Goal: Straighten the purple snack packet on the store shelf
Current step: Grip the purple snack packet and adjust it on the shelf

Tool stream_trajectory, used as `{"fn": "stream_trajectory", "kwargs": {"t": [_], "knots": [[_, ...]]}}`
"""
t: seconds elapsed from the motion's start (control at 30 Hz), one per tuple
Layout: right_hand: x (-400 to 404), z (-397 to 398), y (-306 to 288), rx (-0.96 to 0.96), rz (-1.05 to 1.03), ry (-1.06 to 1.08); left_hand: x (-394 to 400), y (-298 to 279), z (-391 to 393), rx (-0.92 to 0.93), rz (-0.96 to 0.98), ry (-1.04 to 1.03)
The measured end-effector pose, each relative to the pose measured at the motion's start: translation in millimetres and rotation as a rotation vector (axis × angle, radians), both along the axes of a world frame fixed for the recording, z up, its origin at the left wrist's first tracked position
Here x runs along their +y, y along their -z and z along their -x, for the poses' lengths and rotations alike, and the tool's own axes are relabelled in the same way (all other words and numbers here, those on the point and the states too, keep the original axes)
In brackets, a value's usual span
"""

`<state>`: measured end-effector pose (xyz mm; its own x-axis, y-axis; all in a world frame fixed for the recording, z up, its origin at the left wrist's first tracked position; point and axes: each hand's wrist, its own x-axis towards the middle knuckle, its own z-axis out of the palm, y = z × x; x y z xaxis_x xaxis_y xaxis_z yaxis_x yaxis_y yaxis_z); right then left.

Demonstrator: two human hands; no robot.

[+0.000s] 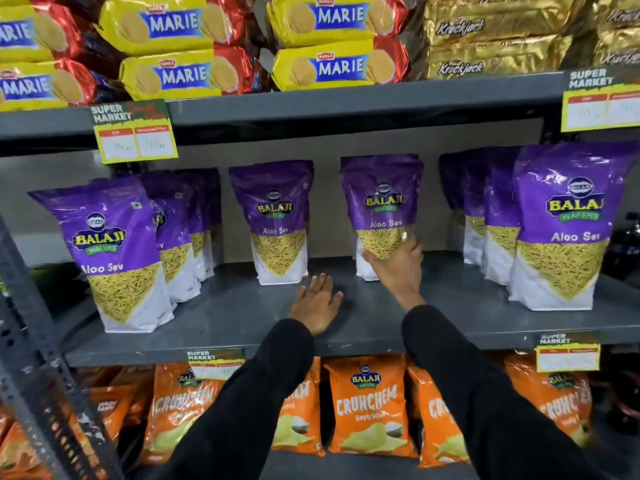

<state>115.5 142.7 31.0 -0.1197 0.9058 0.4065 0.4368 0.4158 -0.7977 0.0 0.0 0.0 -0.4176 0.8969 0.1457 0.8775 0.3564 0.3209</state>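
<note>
A purple Aloo Sev packet (pixel 381 202) stands upright on the grey middle shelf (pixel 242 306), right of centre. My right hand (pixel 398 265) grips its lower front, fingers wrapped around the bottom right corner. My left hand (pixel 317 301) rests flat on the shelf, palm down with fingers apart, in front of the gap between this packet and another purple packet (pixel 277 220) to its left. Both arms wear black sleeves.
More purple packets stand in rows at the left (pixel 114 254) and right (pixel 561 230) of the same shelf. Yellow Marie biscuit packs (pixel 339 64) and gold packs fill the shelf above. Orange Crunchem bags (pixel 367 407) hang below. A grey upright post (pixel 34 341) borders the left.
</note>
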Motion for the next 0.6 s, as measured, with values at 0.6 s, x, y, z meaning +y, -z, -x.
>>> {"fn": "stream_trajectory", "kwargs": {"t": [0.6], "knots": [[41.1,39.4,22.8,0.007,0.038,0.112,12.6,14.9,8.4,0.107,0.097,0.092]]}}
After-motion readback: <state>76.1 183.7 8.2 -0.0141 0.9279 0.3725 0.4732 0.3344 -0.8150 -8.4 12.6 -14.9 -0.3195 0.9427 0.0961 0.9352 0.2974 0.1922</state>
